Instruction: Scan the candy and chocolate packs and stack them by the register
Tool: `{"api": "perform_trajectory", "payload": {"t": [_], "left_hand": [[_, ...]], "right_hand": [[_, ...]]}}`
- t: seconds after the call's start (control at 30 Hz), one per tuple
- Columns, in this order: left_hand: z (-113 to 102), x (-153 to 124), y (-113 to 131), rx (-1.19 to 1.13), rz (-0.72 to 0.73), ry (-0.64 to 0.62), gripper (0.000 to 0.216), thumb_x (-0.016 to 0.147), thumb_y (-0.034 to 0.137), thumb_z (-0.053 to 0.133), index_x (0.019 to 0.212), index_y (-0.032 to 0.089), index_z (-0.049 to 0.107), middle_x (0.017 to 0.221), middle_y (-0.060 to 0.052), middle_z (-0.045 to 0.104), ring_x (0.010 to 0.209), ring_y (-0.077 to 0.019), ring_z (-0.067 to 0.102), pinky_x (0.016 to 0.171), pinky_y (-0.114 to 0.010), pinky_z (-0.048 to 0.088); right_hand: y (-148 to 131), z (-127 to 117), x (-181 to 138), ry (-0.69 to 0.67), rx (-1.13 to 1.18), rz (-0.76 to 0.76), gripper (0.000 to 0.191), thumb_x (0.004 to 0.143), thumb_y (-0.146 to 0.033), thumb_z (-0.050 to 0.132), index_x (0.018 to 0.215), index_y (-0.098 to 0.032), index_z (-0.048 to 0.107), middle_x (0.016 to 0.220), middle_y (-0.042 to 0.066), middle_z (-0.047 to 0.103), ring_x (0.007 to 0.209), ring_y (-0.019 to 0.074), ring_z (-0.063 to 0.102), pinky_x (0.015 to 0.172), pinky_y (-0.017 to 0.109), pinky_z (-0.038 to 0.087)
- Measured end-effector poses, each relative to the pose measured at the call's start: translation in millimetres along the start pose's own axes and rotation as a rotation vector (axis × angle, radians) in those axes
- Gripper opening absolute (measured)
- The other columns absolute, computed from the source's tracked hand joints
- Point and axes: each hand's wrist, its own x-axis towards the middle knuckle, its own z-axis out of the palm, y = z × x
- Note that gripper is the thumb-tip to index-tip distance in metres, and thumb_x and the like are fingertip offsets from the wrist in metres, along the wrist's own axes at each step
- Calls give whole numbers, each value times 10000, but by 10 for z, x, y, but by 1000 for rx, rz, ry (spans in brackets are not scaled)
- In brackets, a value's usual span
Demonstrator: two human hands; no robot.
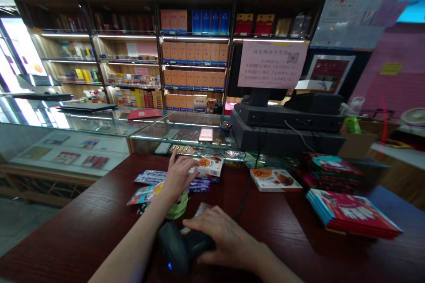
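My right hand (227, 234) is wrapped round the handle of a black barcode scanner (174, 245), whose head shows a small blue light. Further forward, my left hand (179, 174) has its fingers stretched out at the near left end of a white and orange Dove chocolate box (212, 167); whether they touch it I cannot tell. Under and beside the left wrist lie purple and white packs (199, 185), a light-blue packet (141, 194) and a green roll of tape (179, 207). A small pale packet or card (201, 208) shows partly behind the right hand.
Another Dove box (275, 180) lies right of centre. Red snack packs (353, 212) and dark red packs (332, 166) are stacked on the right. A black cable (246, 190) crosses the table. Behind stand a glass counter (186, 119) and a monitor with a pink notice (272, 64).
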Motion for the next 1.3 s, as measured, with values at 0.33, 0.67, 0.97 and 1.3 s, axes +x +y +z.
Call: {"api": "perform_trajectory", "payload": {"t": [0.33,0.67,0.97,1.3], "left_hand": [[87,-10,-107,-107,0,5,140,898,245,591,1036,235,615,980,6,738,877,-166,695,1190,-527,276],[69,-16,-118,-332,-74,12,166,905,279,575,1053,238,638,995,-5,730,911,-156,707,900,-292,557],[64,8,-92,-322,13,84,229,935,395,547,1056,234,656,1033,-12,755,1012,-189,715,1067,-401,501],[63,1,-77,-318,58,90,179,936,338,556,1061,241,638,1116,-32,742,1159,-227,662,1002,-389,554]], "right_hand": [[191,-413,-170,329,163,263,436,907,-341,626,1340,-316,580,1345,41,630,1258,238,543,1100,420,364],[1156,-283,-275,882,476,573,677,840,-383,596,1477,-247,415,1427,128,570,1337,242,518,1110,437,405],[1356,-334,-296,879,638,625,881,737,-333,663,1535,-188,318,1463,172,526,1365,261,490,1136,423,371],[1234,-437,-295,994,600,518,775,753,-298,628,1492,-241,401,1472,137,527,1311,252,548,1133,463,378]]}}
